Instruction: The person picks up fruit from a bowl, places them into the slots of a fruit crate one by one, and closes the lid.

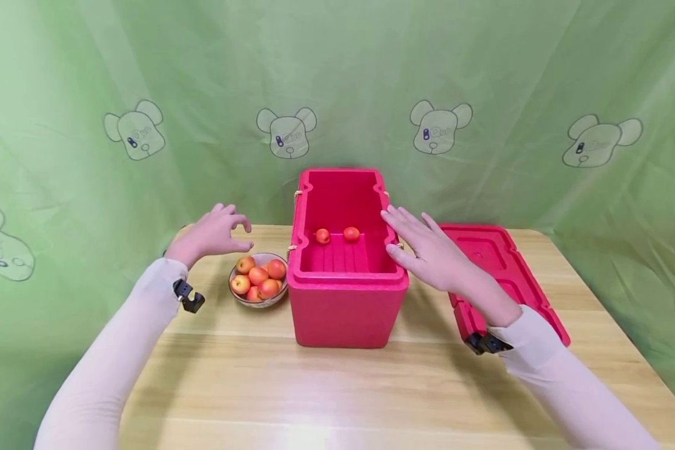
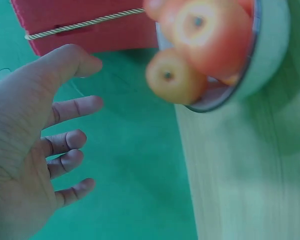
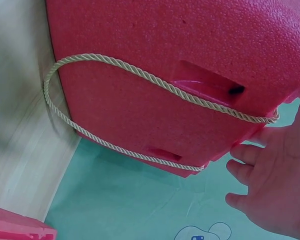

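Note:
A tall red foam box (image 1: 345, 312) stands uncovered on the table. Two orange-red fruits, one of them a round fruit (image 1: 351, 234), lie on its floor. Left of the box is a bowl (image 2: 272, 45) heaped with several red-yellow apples (image 1: 257, 275). My left hand (image 1: 216, 232) hovers above and just left of the bowl, fingers loosely bent, nothing between them. My right hand (image 1: 427, 250) rests on the box's right rim with its fingers straight. In the right wrist view a twisted rope handle (image 3: 140, 75) loops down the box's side.
The red lid (image 1: 497, 262) lies flat on the table to the right of the box, behind my right forearm. A green curtain (image 1: 365, 75) with printed bear heads hangs behind the wooden table (image 1: 247, 387).

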The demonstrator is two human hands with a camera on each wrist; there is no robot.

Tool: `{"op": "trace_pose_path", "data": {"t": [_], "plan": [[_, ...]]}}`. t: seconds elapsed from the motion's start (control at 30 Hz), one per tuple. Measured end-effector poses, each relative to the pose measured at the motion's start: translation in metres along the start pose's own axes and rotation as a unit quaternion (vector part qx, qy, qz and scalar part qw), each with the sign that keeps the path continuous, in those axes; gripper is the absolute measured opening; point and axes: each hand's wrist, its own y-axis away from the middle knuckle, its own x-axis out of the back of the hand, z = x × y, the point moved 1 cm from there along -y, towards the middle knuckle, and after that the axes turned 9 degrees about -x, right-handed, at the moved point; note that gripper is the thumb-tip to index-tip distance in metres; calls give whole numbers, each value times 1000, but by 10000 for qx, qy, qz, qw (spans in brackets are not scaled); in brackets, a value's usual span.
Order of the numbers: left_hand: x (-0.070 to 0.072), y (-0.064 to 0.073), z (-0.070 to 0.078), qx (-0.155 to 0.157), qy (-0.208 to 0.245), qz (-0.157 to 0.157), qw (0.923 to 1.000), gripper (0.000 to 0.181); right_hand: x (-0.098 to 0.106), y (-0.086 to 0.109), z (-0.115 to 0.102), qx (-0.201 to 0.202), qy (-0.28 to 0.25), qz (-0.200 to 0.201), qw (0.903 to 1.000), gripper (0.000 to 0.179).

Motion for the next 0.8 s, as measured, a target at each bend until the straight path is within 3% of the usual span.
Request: {"op": "trace_pose_path", "data": {"t": [0.2,0.5,0.8], "plan": [[-8,3,-6,98,-41,-152,9998,40,1,-1,0,73,-15,23,10000,72],[-13,4,-7,-20,-29,-241,9997,39,-1,1,2,80,-107,28,9999,72],[-16,8,-4,-91,101,-559,9983,38,-3,1,4,106,-230,42,9997,72]]}}
